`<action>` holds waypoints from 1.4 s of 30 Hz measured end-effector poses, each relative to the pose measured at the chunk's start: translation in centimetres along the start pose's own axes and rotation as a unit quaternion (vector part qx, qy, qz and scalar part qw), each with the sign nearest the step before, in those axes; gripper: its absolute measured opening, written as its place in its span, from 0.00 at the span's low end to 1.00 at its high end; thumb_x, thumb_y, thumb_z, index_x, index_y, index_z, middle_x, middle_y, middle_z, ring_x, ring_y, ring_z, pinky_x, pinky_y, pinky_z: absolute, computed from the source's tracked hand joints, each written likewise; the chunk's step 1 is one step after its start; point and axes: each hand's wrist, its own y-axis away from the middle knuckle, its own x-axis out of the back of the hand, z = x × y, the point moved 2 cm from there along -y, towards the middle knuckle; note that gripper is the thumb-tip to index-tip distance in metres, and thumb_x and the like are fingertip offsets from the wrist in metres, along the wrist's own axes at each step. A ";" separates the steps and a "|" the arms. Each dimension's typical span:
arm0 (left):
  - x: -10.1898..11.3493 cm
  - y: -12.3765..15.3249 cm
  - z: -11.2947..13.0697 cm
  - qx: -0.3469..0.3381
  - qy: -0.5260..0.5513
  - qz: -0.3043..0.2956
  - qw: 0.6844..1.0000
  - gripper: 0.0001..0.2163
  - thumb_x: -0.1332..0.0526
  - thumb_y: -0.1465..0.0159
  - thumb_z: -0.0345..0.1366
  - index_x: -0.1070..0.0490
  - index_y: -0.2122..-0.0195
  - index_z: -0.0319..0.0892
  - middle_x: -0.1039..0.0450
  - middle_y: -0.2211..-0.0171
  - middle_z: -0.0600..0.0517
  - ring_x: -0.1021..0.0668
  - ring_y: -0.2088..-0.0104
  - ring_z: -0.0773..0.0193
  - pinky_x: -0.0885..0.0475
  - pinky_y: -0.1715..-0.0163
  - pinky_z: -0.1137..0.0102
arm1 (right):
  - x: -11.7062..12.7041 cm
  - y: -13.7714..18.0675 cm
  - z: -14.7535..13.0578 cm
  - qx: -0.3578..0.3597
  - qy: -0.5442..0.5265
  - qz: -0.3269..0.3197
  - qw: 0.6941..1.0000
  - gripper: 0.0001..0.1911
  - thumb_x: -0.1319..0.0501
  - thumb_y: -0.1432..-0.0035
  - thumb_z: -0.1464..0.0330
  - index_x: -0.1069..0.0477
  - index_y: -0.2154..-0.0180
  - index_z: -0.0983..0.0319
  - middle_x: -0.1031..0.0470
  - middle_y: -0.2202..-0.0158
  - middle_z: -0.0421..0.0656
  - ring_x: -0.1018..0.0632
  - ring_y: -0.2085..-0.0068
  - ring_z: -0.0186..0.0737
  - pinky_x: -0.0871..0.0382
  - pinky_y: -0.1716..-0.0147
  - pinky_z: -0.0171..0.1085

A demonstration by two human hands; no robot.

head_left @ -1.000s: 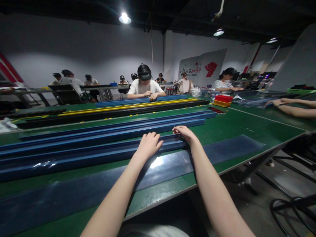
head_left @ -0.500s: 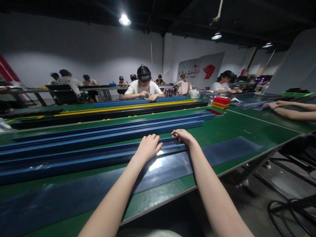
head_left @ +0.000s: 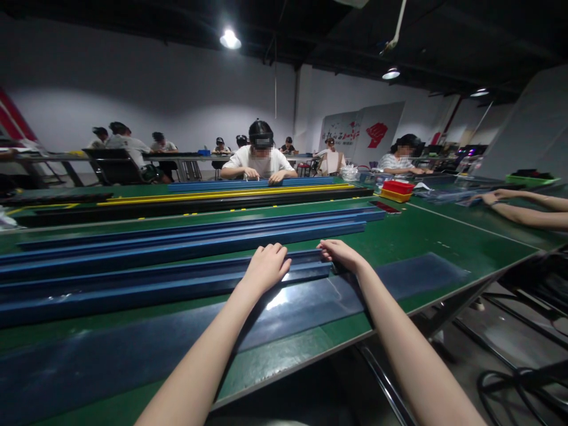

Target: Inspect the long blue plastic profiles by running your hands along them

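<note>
My left hand lies across a long blue channel strip near its right end, its fingers bent over the strip and the thumb toward the near side. At that right end is my right hand, with thumb and fingers pinched together by the far corner. What the pinch holds, if anything, is too small to make out. A flat, glossy see-through sheet lies along the table edge under my forearms. Two more blue channel strips lie parallel just beyond.
Black and yellow strips lie farther back on the green table. A phone and red and yellow bins stand at the back right. A co-worker sits opposite; another person's hands are at the right.
My right hand has shifted slightly right and down, and its fingers have drawn together at the strip's end. My left hand stays in place. The co-worker opposite no longer shows the tape-like ring.
</note>
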 end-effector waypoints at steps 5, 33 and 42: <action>-0.2 0.0 0.0 -0.001 -0.006 0.039 0.999 0.12 0.54 0.35 0.37 0.32 0.66 0.40 0.30 0.61 0.48 0.30 0.61 0.60 0.39 0.65 0.66 | 0.2 0.1 0.9 0.039 -0.021 0.028 0.999 0.12 0.43 0.47 0.62 0.35 0.77 0.64 0.33 0.81 0.38 0.31 0.78 0.28 0.38 0.76 0.29; -1.0 0.6 3.4 -0.050 -0.006 0.060 0.997 0.10 0.46 0.38 0.40 0.32 0.66 0.39 0.31 0.66 0.45 0.29 0.61 0.56 0.37 0.66 0.65 | 0.2 2.2 -0.2 0.108 0.069 -0.047 0.991 0.17 0.35 0.60 0.57 0.34 0.81 0.64 0.36 0.82 0.36 0.37 0.80 0.27 0.44 0.79 0.30; -1.1 0.9 3.4 -0.035 -0.011 0.030 0.999 0.06 0.46 0.38 0.34 0.32 0.65 0.38 0.31 0.65 0.45 0.29 0.61 0.56 0.35 0.68 0.66 | 0.6 1.7 0.2 0.100 0.083 -0.034 0.991 0.18 0.35 0.62 0.55 0.33 0.81 0.64 0.35 0.82 0.37 0.36 0.79 0.28 0.42 0.78 0.31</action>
